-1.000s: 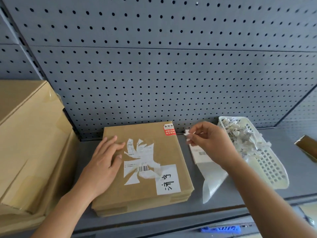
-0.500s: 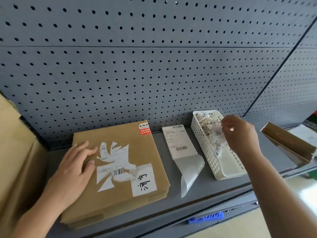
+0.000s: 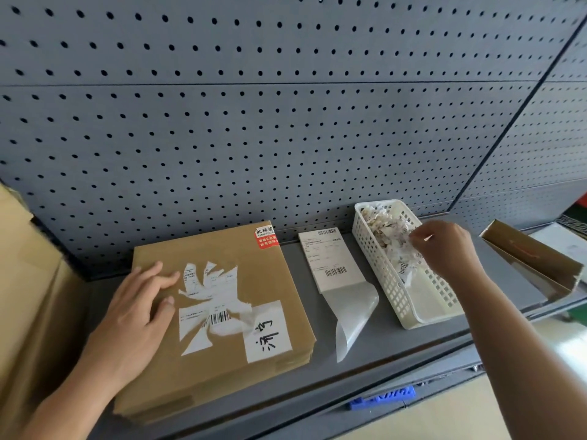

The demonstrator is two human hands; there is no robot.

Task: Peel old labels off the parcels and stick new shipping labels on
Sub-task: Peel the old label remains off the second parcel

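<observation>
left of left hand: carton cut by frame edge | under it: parcel partly hidden | right hand over basket: scrap between fingers unclear | label print too small | right of right hand: open box cut off

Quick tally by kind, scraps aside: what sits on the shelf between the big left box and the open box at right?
Parcel: 1
New label: 1
Basket: 1
Total: 3
</observation>
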